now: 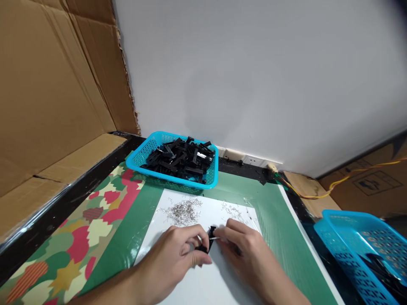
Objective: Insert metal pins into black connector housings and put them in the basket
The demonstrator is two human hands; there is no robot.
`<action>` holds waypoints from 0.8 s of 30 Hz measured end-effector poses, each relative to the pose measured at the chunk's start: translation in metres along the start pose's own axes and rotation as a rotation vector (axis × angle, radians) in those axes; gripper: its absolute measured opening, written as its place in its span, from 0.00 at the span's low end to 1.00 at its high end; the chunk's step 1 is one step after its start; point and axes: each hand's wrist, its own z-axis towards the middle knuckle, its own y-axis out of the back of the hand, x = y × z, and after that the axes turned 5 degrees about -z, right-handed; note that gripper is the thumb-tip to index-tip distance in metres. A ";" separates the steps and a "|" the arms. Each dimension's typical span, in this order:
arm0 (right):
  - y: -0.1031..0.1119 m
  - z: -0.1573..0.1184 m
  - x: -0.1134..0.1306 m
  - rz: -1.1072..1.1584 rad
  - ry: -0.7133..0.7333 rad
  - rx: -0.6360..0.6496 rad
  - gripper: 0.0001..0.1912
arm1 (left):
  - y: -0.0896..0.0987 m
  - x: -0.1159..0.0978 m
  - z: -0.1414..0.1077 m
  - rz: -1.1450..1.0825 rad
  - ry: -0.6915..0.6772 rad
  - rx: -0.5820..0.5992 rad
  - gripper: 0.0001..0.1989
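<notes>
My left hand (pixel 187 250) is closed, thumb and forefinger pinching a small black plastic part (pixel 211 233) above the white sheet (pixel 187 292). From the other side, my right hand (pixel 243 245) has its fingers pressed together on a thin, shiny metal piece (pixel 214 238) that reaches across the black part. Whether that piece is a bent wire or a tool tip I cannot tell. Behind my hands lies a heap of small bent metal wires (pixel 184 212), with a thinner scatter of wires (pixel 233 209) to its right on the same sheet.
At the back, a blue basket (pixel 171 174) holds many black plastic parts (pixel 181 159). Another blue basket (pixel 337 245) stands at the right, with black pieces inside. Cardboard (pixel 57 76) walls the left side. Power sockets (pixel 252 160) and a yellow cable (pixel 305 196) run along the wall.
</notes>
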 end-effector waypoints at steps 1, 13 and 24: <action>-0.001 -0.001 -0.001 -0.031 0.018 0.000 0.15 | 0.000 0.000 0.000 0.003 0.003 0.001 0.06; 0.007 0.000 -0.008 0.180 0.040 -0.095 0.15 | 0.000 -0.001 0.004 -0.164 0.014 0.013 0.08; -0.001 0.005 0.003 0.532 -0.373 -0.217 0.15 | 0.001 -0.001 0.001 -0.106 0.023 0.016 0.09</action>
